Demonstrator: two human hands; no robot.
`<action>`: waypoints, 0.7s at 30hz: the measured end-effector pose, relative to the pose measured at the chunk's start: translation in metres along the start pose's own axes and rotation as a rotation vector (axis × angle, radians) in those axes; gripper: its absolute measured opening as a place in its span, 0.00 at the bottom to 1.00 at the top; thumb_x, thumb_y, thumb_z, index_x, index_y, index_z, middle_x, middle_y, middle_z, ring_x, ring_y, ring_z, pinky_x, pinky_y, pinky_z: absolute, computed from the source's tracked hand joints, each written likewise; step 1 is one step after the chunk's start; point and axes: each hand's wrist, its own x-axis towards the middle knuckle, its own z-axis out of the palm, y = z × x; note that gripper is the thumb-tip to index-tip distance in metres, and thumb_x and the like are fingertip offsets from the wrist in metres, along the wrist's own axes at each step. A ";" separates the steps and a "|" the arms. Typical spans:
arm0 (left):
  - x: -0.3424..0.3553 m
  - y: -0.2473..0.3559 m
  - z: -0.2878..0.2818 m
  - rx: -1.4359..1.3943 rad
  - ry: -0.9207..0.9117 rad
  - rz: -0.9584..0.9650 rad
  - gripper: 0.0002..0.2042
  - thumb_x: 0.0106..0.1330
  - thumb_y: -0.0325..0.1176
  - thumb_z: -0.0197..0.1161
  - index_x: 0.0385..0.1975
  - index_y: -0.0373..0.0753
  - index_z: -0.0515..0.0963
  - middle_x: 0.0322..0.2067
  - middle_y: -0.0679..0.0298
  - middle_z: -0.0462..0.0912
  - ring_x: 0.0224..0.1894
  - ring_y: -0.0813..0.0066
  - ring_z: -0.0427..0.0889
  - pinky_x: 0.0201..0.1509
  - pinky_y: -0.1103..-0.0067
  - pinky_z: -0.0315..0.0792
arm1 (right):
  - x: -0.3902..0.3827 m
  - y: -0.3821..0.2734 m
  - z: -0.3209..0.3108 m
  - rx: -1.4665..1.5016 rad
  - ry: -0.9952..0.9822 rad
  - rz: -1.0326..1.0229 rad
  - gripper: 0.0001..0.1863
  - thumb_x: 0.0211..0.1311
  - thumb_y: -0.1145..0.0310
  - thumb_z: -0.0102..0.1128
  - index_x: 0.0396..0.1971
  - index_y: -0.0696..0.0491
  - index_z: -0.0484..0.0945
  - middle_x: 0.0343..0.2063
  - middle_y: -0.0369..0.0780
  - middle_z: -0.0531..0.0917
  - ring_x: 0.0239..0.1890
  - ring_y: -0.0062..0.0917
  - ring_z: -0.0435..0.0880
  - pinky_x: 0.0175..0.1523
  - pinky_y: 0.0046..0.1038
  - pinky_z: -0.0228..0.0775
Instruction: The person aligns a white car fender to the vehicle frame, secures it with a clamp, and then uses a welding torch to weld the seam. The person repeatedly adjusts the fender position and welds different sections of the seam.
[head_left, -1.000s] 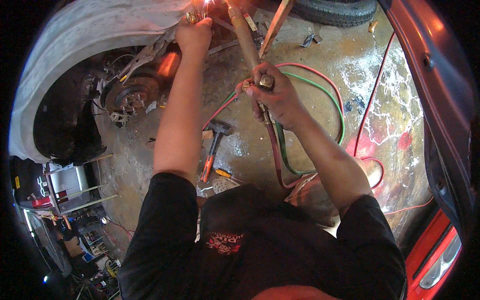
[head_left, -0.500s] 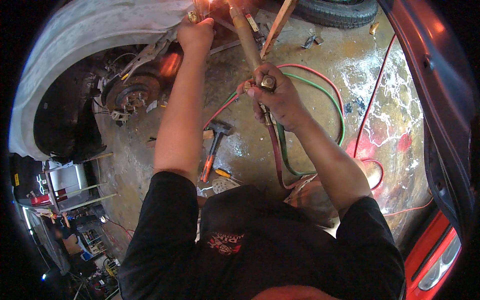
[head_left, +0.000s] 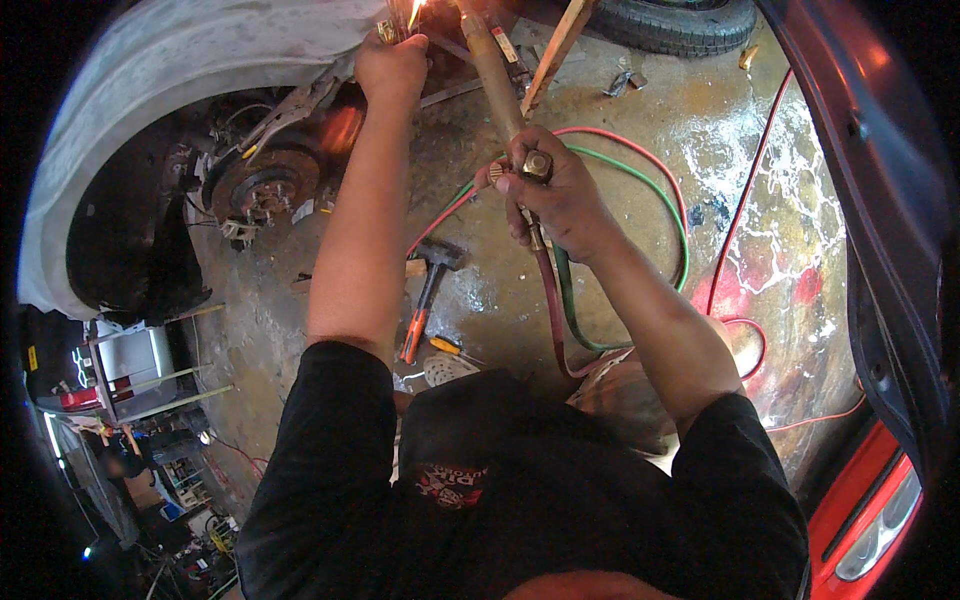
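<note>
Brass torch (head_left: 492,62) in right hand (head_left: 556,195) (lit)

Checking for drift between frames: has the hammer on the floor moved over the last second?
No. The hammer lies at the same angle beside the green hose and below the brake disc, just as before; only the camera view shifts slightly.

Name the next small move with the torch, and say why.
Probably hold the torch steady on the flame spot. The right hand grips the torch body at the valves, the left hand is closed right beside the flame, and the hoses hang slack, so any swing risks that hand.
</note>
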 end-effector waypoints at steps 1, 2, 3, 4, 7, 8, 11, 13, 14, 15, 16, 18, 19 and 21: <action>0.000 0.000 0.000 -0.019 -0.005 -0.015 0.14 0.57 0.30 0.75 0.40 0.32 0.83 0.31 0.53 0.89 0.29 0.62 0.90 0.38 0.67 0.82 | 0.000 0.000 0.000 0.003 0.004 0.004 0.15 0.69 0.71 0.65 0.41 0.46 0.65 0.39 0.43 0.87 0.15 0.19 0.79 0.17 0.25 0.72; 0.005 -0.007 0.003 -0.012 0.009 0.018 0.14 0.57 0.31 0.75 0.40 0.32 0.83 0.31 0.53 0.89 0.29 0.62 0.90 0.38 0.67 0.82 | 0.000 -0.001 0.001 -0.002 0.003 0.007 0.15 0.69 0.70 0.65 0.41 0.46 0.64 0.39 0.43 0.87 0.16 0.18 0.79 0.17 0.25 0.72; 0.012 -0.017 0.006 -0.004 0.026 0.049 0.15 0.57 0.31 0.75 0.40 0.32 0.83 0.31 0.52 0.89 0.29 0.62 0.90 0.38 0.67 0.82 | 0.000 -0.002 0.001 -0.007 -0.001 0.010 0.15 0.69 0.70 0.65 0.41 0.46 0.64 0.39 0.43 0.87 0.16 0.18 0.79 0.17 0.25 0.72; 0.018 -0.027 0.008 0.005 0.044 0.081 0.15 0.57 0.31 0.76 0.40 0.32 0.83 0.32 0.52 0.89 0.29 0.62 0.90 0.38 0.67 0.82 | 0.000 -0.002 0.002 -0.012 -0.005 0.014 0.15 0.69 0.70 0.65 0.41 0.46 0.64 0.39 0.43 0.87 0.16 0.18 0.79 0.17 0.25 0.72; 0.013 -0.019 0.009 0.083 0.021 0.091 0.15 0.56 0.32 0.76 0.40 0.31 0.83 0.32 0.52 0.89 0.28 0.62 0.90 0.38 0.67 0.82 | 0.000 -0.001 -0.001 -0.057 0.019 -0.003 0.15 0.69 0.70 0.65 0.40 0.46 0.64 0.39 0.43 0.87 0.16 0.18 0.79 0.18 0.25 0.71; 0.013 -0.019 0.008 0.048 0.007 0.078 0.15 0.56 0.32 0.76 0.40 0.32 0.83 0.32 0.52 0.89 0.28 0.62 0.90 0.38 0.67 0.82 | 0.000 -0.001 0.000 -0.049 0.017 -0.002 0.15 0.69 0.70 0.65 0.40 0.46 0.64 0.39 0.43 0.87 0.16 0.18 0.79 0.18 0.25 0.71; 0.014 -0.020 0.007 -0.047 -0.014 0.037 0.15 0.56 0.32 0.77 0.40 0.32 0.83 0.31 0.52 0.89 0.28 0.62 0.90 0.37 0.68 0.82 | 0.000 -0.002 0.001 -0.029 0.007 0.004 0.15 0.69 0.71 0.64 0.40 0.46 0.63 0.38 0.42 0.87 0.16 0.19 0.79 0.18 0.25 0.71; 0.017 -0.024 0.009 -0.094 -0.001 0.011 0.15 0.57 0.31 0.76 0.40 0.32 0.83 0.30 0.52 0.89 0.28 0.62 0.90 0.37 0.68 0.82 | 0.000 -0.003 0.001 -0.021 -0.007 0.007 0.15 0.70 0.71 0.64 0.41 0.46 0.63 0.38 0.42 0.87 0.16 0.19 0.79 0.17 0.25 0.71; 0.014 -0.020 0.009 -0.093 -0.011 0.005 0.15 0.57 0.31 0.76 0.40 0.32 0.83 0.30 0.53 0.89 0.28 0.62 0.89 0.37 0.68 0.82 | 0.000 -0.002 -0.001 -0.017 -0.005 0.008 0.15 0.70 0.71 0.64 0.41 0.46 0.63 0.38 0.42 0.87 0.16 0.19 0.79 0.17 0.25 0.71; 0.009 -0.012 0.006 -0.091 -0.017 -0.002 0.14 0.57 0.30 0.76 0.41 0.32 0.83 0.30 0.53 0.89 0.27 0.62 0.89 0.36 0.68 0.82 | 0.000 -0.002 -0.001 -0.013 -0.006 0.008 0.15 0.70 0.71 0.64 0.41 0.46 0.63 0.38 0.42 0.87 0.16 0.19 0.79 0.17 0.25 0.71; 0.005 -0.005 0.004 -0.090 -0.024 -0.008 0.14 0.57 0.30 0.76 0.41 0.32 0.83 0.30 0.53 0.89 0.27 0.62 0.89 0.36 0.68 0.82 | 0.000 -0.001 -0.002 -0.008 -0.006 0.007 0.15 0.70 0.70 0.64 0.41 0.46 0.63 0.38 0.42 0.87 0.16 0.19 0.79 0.17 0.25 0.70; 0.004 -0.002 0.003 -0.076 -0.019 -0.019 0.14 0.57 0.29 0.76 0.41 0.32 0.83 0.30 0.53 0.89 0.27 0.63 0.89 0.36 0.68 0.82 | -0.001 0.000 -0.002 -0.013 -0.002 -0.002 0.15 0.70 0.70 0.65 0.41 0.46 0.63 0.38 0.42 0.87 0.16 0.19 0.79 0.17 0.25 0.70; 0.003 -0.001 0.002 -0.069 -0.017 -0.024 0.14 0.57 0.29 0.76 0.41 0.32 0.83 0.30 0.53 0.89 0.27 0.63 0.89 0.36 0.68 0.82 | -0.002 0.000 -0.002 -0.015 0.001 -0.007 0.15 0.70 0.70 0.65 0.41 0.46 0.63 0.38 0.42 0.87 0.16 0.19 0.79 0.17 0.25 0.70; 0.003 -0.004 0.002 -0.005 0.011 0.027 0.15 0.56 0.30 0.76 0.41 0.31 0.83 0.30 0.53 0.89 0.27 0.64 0.89 0.36 0.69 0.82 | -0.002 -0.002 -0.001 -0.021 0.012 0.006 0.16 0.70 0.70 0.65 0.41 0.46 0.63 0.38 0.43 0.87 0.16 0.19 0.79 0.17 0.26 0.71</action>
